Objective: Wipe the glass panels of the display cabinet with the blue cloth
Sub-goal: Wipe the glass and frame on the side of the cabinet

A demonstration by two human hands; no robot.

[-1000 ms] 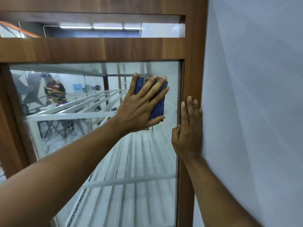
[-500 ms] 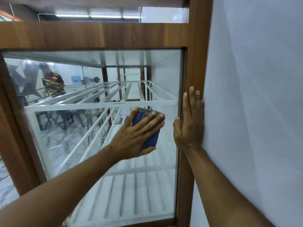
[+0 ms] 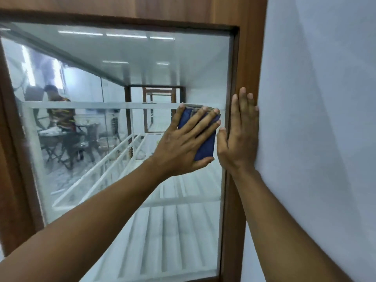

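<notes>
the left hand (image 3: 183, 143) lies flat with its fingers spread, pressing a folded blue cloth (image 3: 204, 139) against the glass panel (image 3: 122, 78) of the display cabinet, close to the panel's right edge and about halfway up it. the cloth is pinned between palm and glass, not pinched in a fist. the right hand (image 3: 239, 139) is open too, palm flat on the brown wooden frame (image 3: 247, 58) at the cabinet's right edge, fingers pointing up, holding nothing; it sits just beside the cloth. a plain white wall (image 3: 317, 119) meets the frame on that side. inside the cabinet, white slatted shelves (image 3: 168, 224) run away from the glass, with 1 white rail crossing at the height of the cloth's top. the glass is hazy toward its left edge, and it shows ceiling strip lights (image 3: 116, 35) and a seated person (image 3: 61, 110) at a table in the room beyond.
</notes>
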